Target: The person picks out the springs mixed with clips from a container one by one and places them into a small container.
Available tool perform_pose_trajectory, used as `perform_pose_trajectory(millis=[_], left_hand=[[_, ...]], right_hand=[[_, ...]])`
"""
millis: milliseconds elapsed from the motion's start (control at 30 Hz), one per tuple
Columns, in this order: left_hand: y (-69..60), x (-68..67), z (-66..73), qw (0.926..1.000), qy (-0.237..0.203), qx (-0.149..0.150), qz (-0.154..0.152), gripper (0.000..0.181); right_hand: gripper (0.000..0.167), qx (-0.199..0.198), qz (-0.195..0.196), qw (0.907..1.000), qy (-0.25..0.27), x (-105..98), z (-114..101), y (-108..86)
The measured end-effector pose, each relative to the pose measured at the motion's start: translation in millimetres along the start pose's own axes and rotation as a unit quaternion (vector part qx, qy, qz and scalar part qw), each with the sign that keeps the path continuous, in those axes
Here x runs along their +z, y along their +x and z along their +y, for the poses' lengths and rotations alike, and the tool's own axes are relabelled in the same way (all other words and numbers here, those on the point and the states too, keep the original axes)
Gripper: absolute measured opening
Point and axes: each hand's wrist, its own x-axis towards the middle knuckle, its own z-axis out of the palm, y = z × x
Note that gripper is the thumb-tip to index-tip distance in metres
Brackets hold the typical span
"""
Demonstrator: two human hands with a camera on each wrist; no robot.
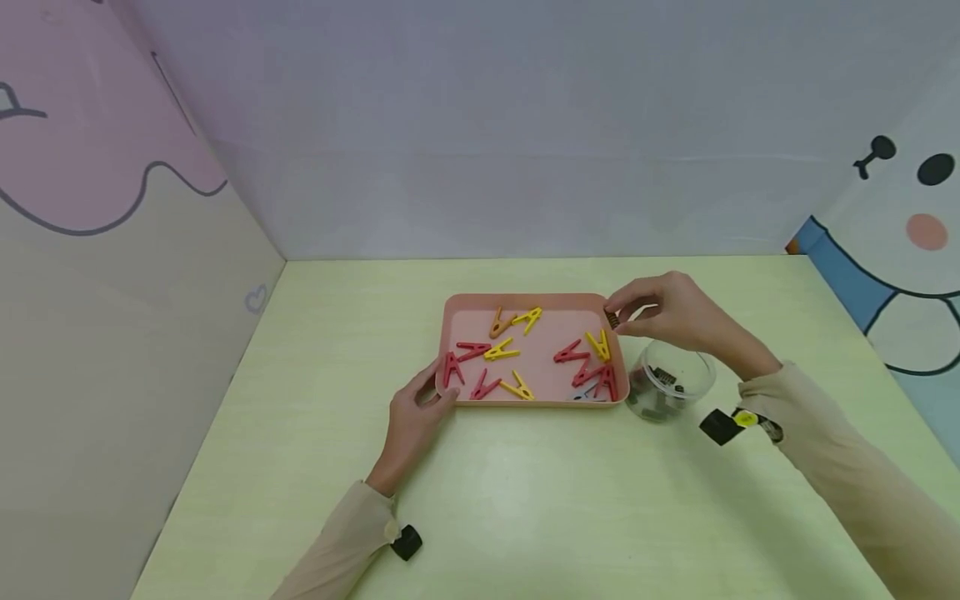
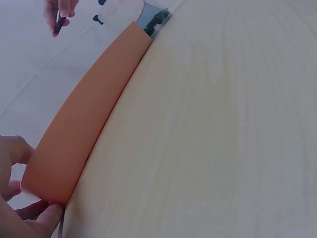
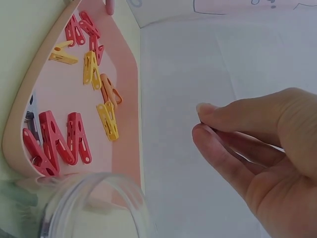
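Note:
A pink tray (image 1: 536, 346) lies on the table with several red and yellow clothespins (image 1: 501, 350) in it. My left hand (image 1: 414, 421) holds the tray's near left corner, thumb on the front wall and fingers at the side. Above the tray's right edge, my right hand (image 1: 678, 315) pinches a small dark ridged piece (image 2: 60, 25) between thumb and fingertips. In the right wrist view the fingers (image 3: 213, 144) mostly hide that piece. Just right of the tray stands a clear round jar (image 1: 702, 385), open at the top, with several similar dark pieces (image 1: 663, 377) inside.
An orange-brown clothespin (image 1: 498, 323) lies near the tray's back wall, and a grey one (image 1: 585, 392) in its near right corner. Behind the pale wooden table (image 1: 510, 500) rises a plain wall (image 1: 525, 167). Printed side panels (image 1: 907, 292) flank it.

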Motion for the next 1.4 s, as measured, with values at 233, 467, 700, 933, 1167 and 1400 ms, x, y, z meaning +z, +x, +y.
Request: perform_pose_trajectory(millis=[233,467,700,933,1167,1400], left_hand=[[-0.6,0.7,-0.8,1.0000,0.003,-0.007,0.000,0.055],[-7.9,-1.1,20.6,0.9998,0.003,-0.019,-0.006,0.056],[-12.3,-3.2,33.4,0.9999,0.000,-0.007,-0.011,0.056],[-2.1,-0.4,3.7,0.9999,0.007,-0.001,-0.007,0.056],[-1.1,0.1,1.3,0.9999,0.010,0.006,0.001,0.055],[-1.0,0.9,1.5,0.9999,0.012,-0.002,0.002,0.055]], right_hand=[[0.024,-0.005,0.004,0.9999,-0.008,-5,1,-12.6],[0.027,-0.005,0.013,0.9997,-0.019,-10,0,-30.4],[0.027,-0.008,0.024,0.9991,-0.034,-13,4,-45.3],[0.029,0.010,0.035,0.9985,-0.041,-16,8,-58.7],[0.028,0.028,0.037,0.9981,-0.040,-14,16,-67.4],[0.028,0.034,0.036,0.9975,-0.049,-9,25,-71.5]])
